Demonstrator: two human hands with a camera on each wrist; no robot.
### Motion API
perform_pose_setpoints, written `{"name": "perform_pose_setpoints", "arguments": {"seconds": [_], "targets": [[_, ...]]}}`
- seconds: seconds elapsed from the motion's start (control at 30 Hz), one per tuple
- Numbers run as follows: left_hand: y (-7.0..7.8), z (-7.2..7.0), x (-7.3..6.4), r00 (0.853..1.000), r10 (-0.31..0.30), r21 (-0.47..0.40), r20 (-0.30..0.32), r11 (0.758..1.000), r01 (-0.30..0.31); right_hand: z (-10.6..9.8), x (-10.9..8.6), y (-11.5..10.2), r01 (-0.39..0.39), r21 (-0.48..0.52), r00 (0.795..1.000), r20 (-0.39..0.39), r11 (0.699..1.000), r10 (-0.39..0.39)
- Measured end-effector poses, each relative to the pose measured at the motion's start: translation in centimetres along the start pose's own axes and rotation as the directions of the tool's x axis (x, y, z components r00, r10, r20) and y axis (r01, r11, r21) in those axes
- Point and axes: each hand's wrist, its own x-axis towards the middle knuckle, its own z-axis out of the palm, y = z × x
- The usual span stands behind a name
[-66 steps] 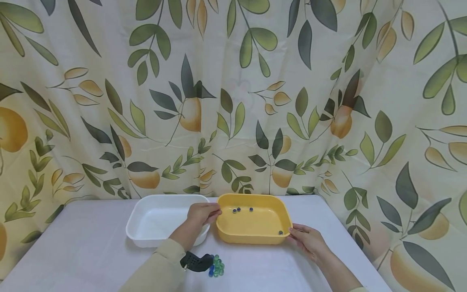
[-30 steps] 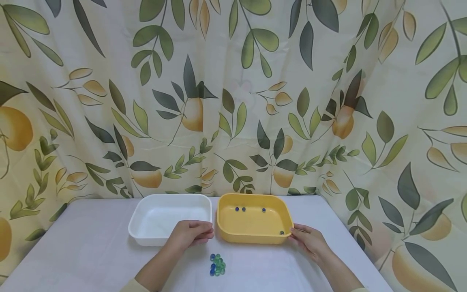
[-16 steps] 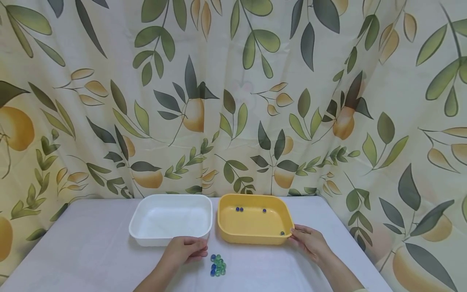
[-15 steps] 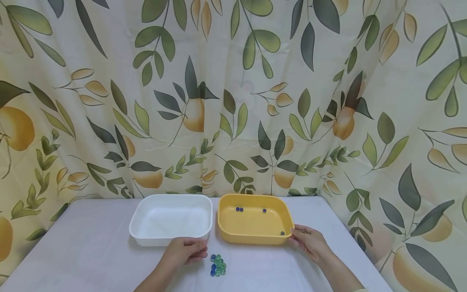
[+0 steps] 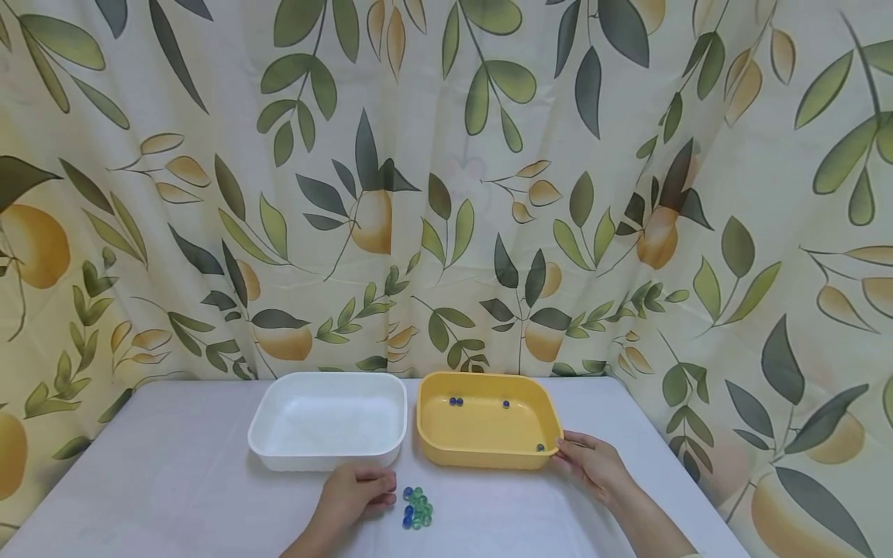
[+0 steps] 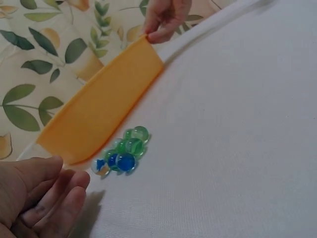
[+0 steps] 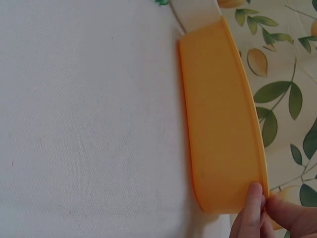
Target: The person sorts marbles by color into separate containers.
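A small cluster of green and blue glass marbles lies on the white cloth in front of two plastic trays. Just left of this cluster is my left hand, its fingers loosely bent and nothing held. The left wrist view shows a gap between the thumb and fingers and the nearest marble. My right hand pinches the rim of the yellow tray at its front right corner, thumb and fingers on either side of the wall. Several dark marbles sit inside that tray, one by the gripped corner.
A white tray stands to the left of the yellow one, a narrow gap between them. Both are near the table's back edge. Behind hangs a curtain printed with leaves and fruit.
My left hand has left the yellow tray's left rim and come down towards the table's front, beside the cluster. Marbles in the yellow tray have rolled a little. My right hand keeps its hold.
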Motion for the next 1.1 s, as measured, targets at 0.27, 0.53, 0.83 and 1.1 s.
{"name": "perform_pose_setpoints", "arguments": {"seconds": [0.27, 0.53, 0.83, 1.1], "targets": [[-0.5, 1.1, 0.6, 0.999, 0.026, 0.063, -0.025, 0.998, -0.024, 0.0, 0.3, 0.1, -0.003, -0.009, 1.0, 0.001, 1.0, 0.003], [-0.8, 1.7, 1.1, 0.999, 0.023, 0.113, -0.033, 0.993, -0.019, 0.0, 0.2, 0.0, -0.004, -0.006, 1.0, -0.001, 1.0, 0.004], [-1.0, 1.8, 1.1, 0.991, 0.13, 0.318, -0.018, 0.941, -0.117, 0.0, 0.1, 0.1, 0.011, 0.004, 1.0, 0.003, 1.0, -0.011], [-0.6, 2.1, 0.5, 0.985, 0.173, 0.374, -0.01, 0.914, -0.157, 0.0, 0.1, 0.1, 0.018, 0.022, 1.0, 0.01, 1.0, -0.019]]}}
